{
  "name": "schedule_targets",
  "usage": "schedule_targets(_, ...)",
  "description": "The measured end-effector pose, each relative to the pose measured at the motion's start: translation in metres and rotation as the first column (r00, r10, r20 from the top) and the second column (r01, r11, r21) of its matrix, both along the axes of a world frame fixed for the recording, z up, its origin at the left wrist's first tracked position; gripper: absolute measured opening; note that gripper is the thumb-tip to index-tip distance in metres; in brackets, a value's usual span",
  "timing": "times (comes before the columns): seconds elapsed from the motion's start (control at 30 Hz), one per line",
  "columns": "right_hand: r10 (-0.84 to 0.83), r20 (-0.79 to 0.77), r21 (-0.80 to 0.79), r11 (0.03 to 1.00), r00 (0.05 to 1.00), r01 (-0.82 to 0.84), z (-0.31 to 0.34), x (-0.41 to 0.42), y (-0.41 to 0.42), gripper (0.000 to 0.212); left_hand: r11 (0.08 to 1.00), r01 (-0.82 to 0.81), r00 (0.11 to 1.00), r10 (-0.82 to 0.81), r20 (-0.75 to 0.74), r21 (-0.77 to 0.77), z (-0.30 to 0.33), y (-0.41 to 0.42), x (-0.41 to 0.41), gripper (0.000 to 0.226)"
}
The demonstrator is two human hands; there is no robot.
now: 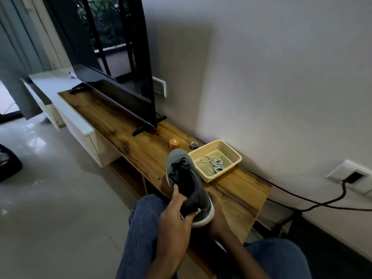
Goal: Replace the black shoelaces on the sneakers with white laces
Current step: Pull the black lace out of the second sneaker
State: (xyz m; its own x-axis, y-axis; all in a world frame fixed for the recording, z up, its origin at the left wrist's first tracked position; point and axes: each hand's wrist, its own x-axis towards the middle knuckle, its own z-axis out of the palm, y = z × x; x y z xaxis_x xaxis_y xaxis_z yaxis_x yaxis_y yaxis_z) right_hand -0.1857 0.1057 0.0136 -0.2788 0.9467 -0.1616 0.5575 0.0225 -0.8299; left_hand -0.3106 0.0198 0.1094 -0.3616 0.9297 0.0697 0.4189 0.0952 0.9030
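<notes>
Sneaker (188,182), grey, black-laced, gripped by left hand (177,214).

A television (112,63) is stood on the wooden counter (120,125). An orange container (174,143) is placed near its foot. Black cables (302,200) are run along the wall.

You are facing a long wooden TV bench (124,125) along the wall. On it stand a television (120,77) on black feet, a small orange container (174,143), a small grey roll (194,145) and a yellow plastic basket (231,156).
</notes>
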Motion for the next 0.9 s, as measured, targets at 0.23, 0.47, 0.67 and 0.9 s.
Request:
schedule_targets(0.23,-0.332,-0.166,-0.093,0.943,0.929,0.320,0.030,0.079,-0.012,0.019,0.964,0.266,0.962,-0.265,-0.061,0.019,-0.015,0.001,0.032,0.031)
schedule_targets(0.47,-0.518,-0.440,-0.263,0.855,0.733,0.447,0.046,0.099,-0.026,0.029,0.838,0.543,0.813,-0.540,-0.215,-0.054,-0.039,0.022,0.065,0.030)
schedule_targets(0.67,-0.566,-0.371,-0.291,0.824,0.736,0.487,0.020,0.103,-0.010,0.023,0.761,0.622,0.661,-0.637,-0.397,-0.183,-0.073,0.058,0.084,0.036)
schedule_targets(0.9,-0.654,-0.239,-0.251,0.756,0.718,0.605,0.003,0.108,0.015,0.026,0.703,0.604,0.556,-0.709,-0.434,-0.374,-0.082,0.085,0.077,0.047)
